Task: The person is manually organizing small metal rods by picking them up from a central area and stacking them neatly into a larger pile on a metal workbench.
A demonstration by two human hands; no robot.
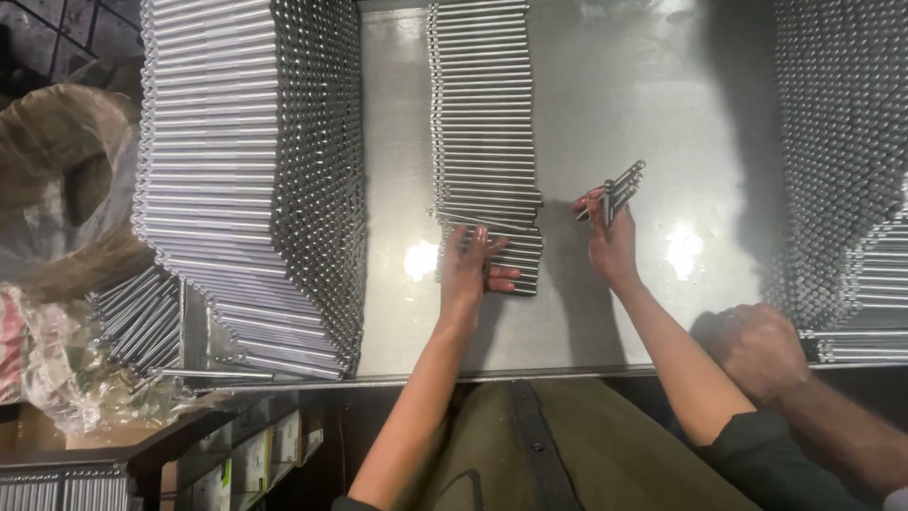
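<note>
Lying flat on the metal table (653, 114), a single-layer row of rods (484, 123) is pressed at its near end by the left hand (473, 260), fingers spread and open. A small bundle of rods (617, 189) is gripped in the closed right hand (610, 237), raised just beside the row. A tall rod stack (246, 170) is noted at left, another stack (842, 161) at right. A co-worker's fist (757, 345) rests on the near edge. Judged risk: the row's uneven edge could be scattered by sideways pressure, and loosely held rods could slip from the bundle.

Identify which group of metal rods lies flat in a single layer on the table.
The middle row of rods, under the left hand; the side stacks are piled high.
</note>
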